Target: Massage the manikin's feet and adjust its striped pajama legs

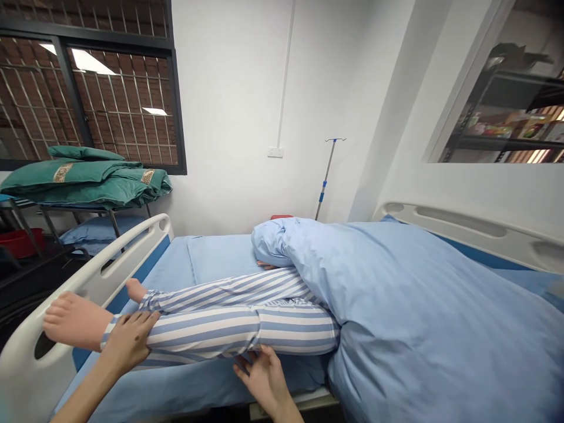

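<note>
Two legs in blue-and-white striped pajama trousers (207, 332) lie on the bed, with smooth bare feet like a manikin's. My left hand (130, 341) is wrapped over the nearer lower leg, just above the ankle of the near foot (77, 320). Under the knee of that leg, my right hand (264, 376) is turned palm up with fingers apart, its fingertips touching or partly beneath the trousers. The far foot (136, 290) rests on the sheet. A light blue quilt (396, 294) hides the upper body; a few fingertips (267, 265) show at its edge.
White bed end boards stand at the left (127, 241) and right (462, 220). Behind the bed rises an IV pole (325, 182). Green folded bedding (88, 179) lies on a frame below the barred window, near a red basin (22, 242).
</note>
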`<state>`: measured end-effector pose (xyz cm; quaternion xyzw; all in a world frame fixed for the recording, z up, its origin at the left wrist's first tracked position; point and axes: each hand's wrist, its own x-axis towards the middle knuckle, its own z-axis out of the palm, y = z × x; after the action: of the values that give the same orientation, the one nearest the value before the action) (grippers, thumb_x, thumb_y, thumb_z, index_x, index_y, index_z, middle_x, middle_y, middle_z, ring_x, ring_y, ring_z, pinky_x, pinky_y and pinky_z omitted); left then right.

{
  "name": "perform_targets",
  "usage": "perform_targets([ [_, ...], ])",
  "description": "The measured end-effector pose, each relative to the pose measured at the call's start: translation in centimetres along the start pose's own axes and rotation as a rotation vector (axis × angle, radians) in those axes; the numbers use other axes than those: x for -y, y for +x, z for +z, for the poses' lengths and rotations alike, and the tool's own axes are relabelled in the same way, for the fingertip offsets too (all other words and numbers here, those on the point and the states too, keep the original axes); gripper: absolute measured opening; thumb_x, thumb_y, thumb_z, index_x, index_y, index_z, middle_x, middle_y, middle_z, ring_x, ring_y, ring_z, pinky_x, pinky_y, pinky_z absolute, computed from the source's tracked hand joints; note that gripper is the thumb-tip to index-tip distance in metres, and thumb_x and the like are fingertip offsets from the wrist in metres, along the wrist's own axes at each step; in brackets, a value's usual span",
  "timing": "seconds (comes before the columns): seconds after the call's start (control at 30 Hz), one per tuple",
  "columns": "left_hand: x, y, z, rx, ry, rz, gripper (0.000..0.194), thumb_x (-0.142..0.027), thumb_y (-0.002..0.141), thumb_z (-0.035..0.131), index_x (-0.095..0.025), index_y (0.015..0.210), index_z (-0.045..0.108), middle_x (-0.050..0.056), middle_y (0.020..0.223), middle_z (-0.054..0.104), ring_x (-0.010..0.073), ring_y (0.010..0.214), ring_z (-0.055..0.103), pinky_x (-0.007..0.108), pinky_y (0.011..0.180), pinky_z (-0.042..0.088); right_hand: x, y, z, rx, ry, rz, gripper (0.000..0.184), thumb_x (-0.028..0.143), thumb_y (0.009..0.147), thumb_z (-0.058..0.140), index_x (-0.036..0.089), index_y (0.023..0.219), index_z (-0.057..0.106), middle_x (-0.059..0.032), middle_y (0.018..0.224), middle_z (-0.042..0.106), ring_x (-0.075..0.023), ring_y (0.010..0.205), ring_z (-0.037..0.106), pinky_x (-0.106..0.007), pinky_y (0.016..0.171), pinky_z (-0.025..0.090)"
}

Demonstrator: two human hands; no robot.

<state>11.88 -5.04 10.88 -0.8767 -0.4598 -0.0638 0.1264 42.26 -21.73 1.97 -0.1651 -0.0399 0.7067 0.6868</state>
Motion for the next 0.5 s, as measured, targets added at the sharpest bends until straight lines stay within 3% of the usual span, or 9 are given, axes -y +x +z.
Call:
perform_targets([
  [0.1, -0.3, -0.6, -2.1, -0.002, 0.071, 0.017, 0.057, -0.005, 0.065, 0.043, -0.019, 0.117, 0.06, 0.01, 0.111, 0.063, 0.0305, 0.102, 0.053, 0.045, 0.092, 0.032, -1.3, 0.7, -1.4, -0.049, -0.004, 0.015, 0.019, 0.029, 0.057, 0.073, 0.02, 0.07, 0.063, -0.004, 0.086, 0.067, -0.025, 0.093, 0.059, -0.041, 0.087, 0.042],
  [0.2, -0.9, -1.0, -3.0, -0.016, 0.078, 0.011, 0.055, -0.005, 0.065, 0.043, -0.019, 0.115, 0.061, 0.012, 0.108, 0.063, 0.0312, 0.102, 0.052, 0.046, 0.092, 0.031, -2.0, 1.0, -2.3, -0.088, -0.015, -0.003, 0.018, 0.027, 0.055, 0.074, 0.019, 0.065, 0.061, -0.0029, 0.082, 0.067, -0.0241, 0.09, 0.06, -0.041, 0.085, 0.042],
  [0.3, -1.0, -1.1, -2.7, -0.029, 0.054, -0.005, 0.055, -0.005, 0.064, 0.043, -0.02, 0.114, 0.061, 0.012, 0.108, 0.063, 0.031, 0.104, 0.051, 0.046, 0.093, 0.03, -1.9, 1.0, -2.4, -0.074, -0.023, 0.004, 0.016, 0.026, 0.057, 0.073, 0.02, 0.065, 0.061, -0.0021, 0.081, 0.067, -0.0231, 0.088, 0.06, -0.041, 0.085, 0.042],
  [0.5, -0.5, -1.2, -0.5, -0.05, -0.027, -0.038, 0.058, -0.005, 0.062, 0.044, -0.02, 0.116, 0.06, 0.01, 0.115, 0.062, 0.0301, 0.108, 0.05, 0.043, 0.094, 0.031, -0.7, 0.3, -1.1, -0.038, -0.011, -0.026, 0.013, 0.026, 0.059, 0.073, 0.021, 0.065, 0.062, -0.0012, 0.079, 0.066, -0.0224, 0.085, 0.06, -0.041, 0.085, 0.042],
])
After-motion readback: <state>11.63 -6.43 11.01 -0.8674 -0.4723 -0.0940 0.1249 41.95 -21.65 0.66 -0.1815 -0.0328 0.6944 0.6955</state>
